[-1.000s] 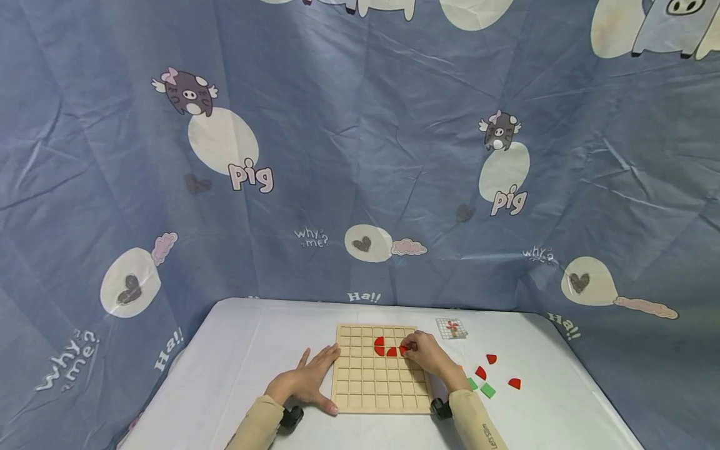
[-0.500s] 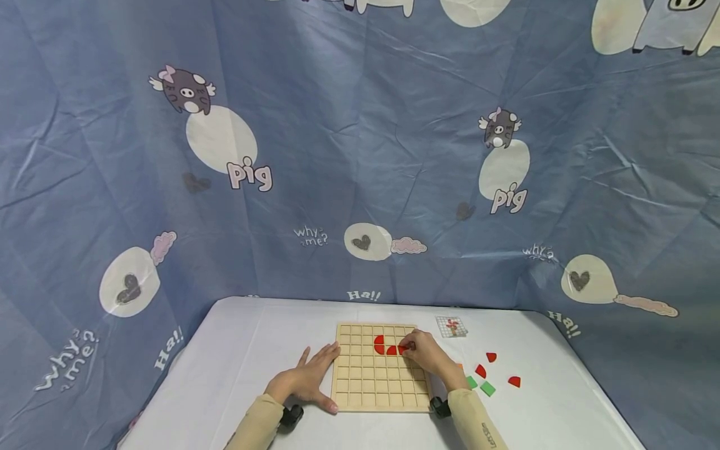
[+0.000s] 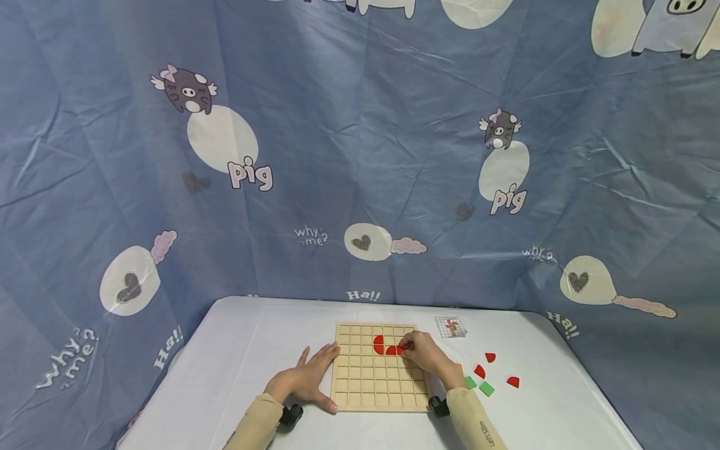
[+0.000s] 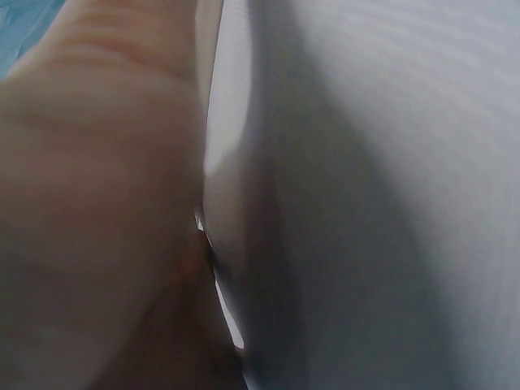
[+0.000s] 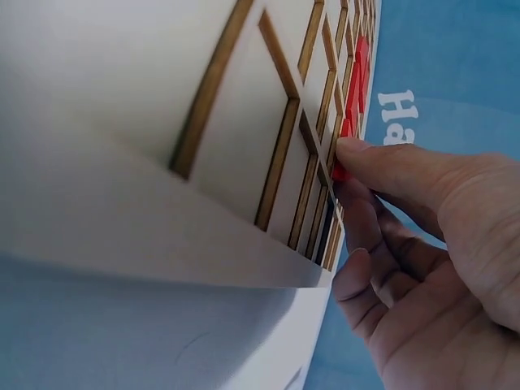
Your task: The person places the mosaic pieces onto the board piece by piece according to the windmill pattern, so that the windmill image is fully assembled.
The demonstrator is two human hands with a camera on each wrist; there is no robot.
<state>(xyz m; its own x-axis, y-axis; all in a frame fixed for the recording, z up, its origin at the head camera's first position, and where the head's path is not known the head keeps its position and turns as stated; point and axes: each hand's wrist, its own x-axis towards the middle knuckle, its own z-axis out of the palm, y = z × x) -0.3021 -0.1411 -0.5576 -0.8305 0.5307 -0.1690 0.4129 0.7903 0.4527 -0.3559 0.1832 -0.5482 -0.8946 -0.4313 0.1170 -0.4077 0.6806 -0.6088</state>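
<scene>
A wooden grid board (image 3: 360, 381) lies on the white table, with several red quarter-circle pieces (image 3: 379, 340) set in cells of its upper part. My right hand (image 3: 425, 353) reaches over the board's right side. Its thumb and fingertips pinch a red quarter-circle piece (image 5: 346, 128) at a cell, right of the others in the same row. The fingers partly cover that piece. My left hand (image 3: 306, 378) is spread flat at the board's left side, its fingertips and thumb at the edge. The left wrist view shows only blurred skin and white tabletop (image 4: 390, 244).
Loose red quarter-circles (image 3: 513, 381), green squares (image 3: 487, 389) and an orange piece (image 3: 459, 369) lie right of the board, close by the right forearm. A pattern card (image 3: 451, 327) with a red flower lies beyond the board's upper right corner. A blue curtain (image 3: 315, 187) hangs behind the table.
My right fingers have shifted the pinched red piece slightly left, closer to the piece beside it. The left hand has kept its place.
</scene>
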